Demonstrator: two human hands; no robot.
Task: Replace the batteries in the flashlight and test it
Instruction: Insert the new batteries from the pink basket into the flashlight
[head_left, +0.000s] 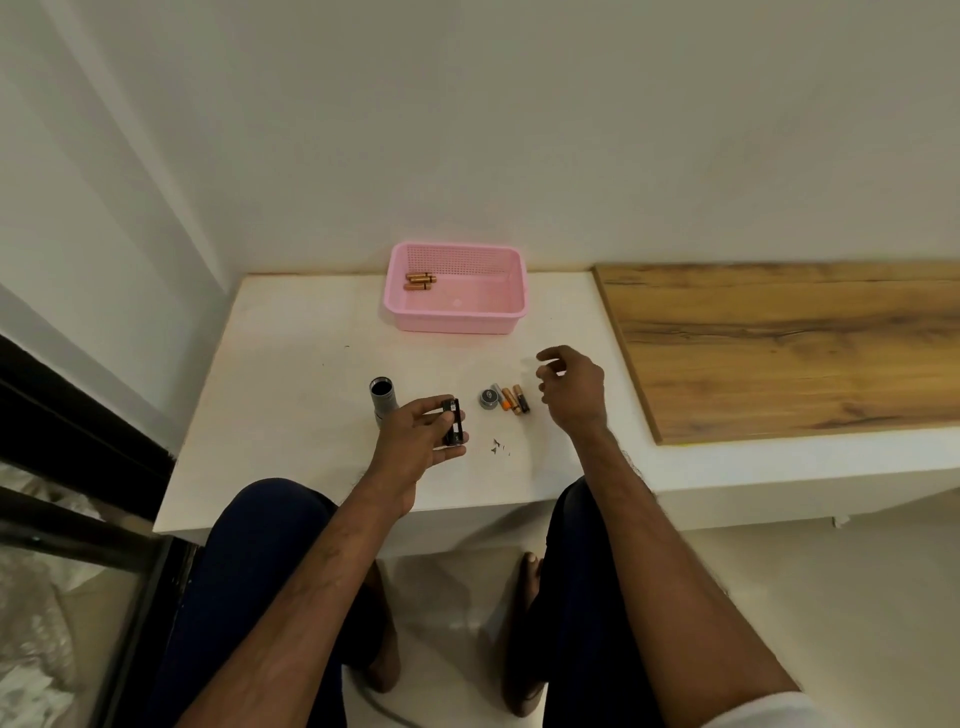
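My left hand (415, 441) grips a black battery holder (453, 422) just above the white ledge. Left of it the grey flashlight body (383, 400) lies on the ledge with its open end facing up and away. Between my hands, the round grey end cap (489, 399) rests beside three loose batteries (511, 399). My right hand (574, 389) hovers just right of those batteries, fingers loosely curled and holding nothing. More copper-coloured batteries (420, 281) lie in the pink basket (498, 312) at the back.
The white ledge (291, 395) meets the wall behind the basket. A wooden board (805, 343) covers the ledge to the right. Small dark scraps (497, 446) lie near the front edge. My knees sit below the ledge, and a dark window frame (78, 457) stands at left.
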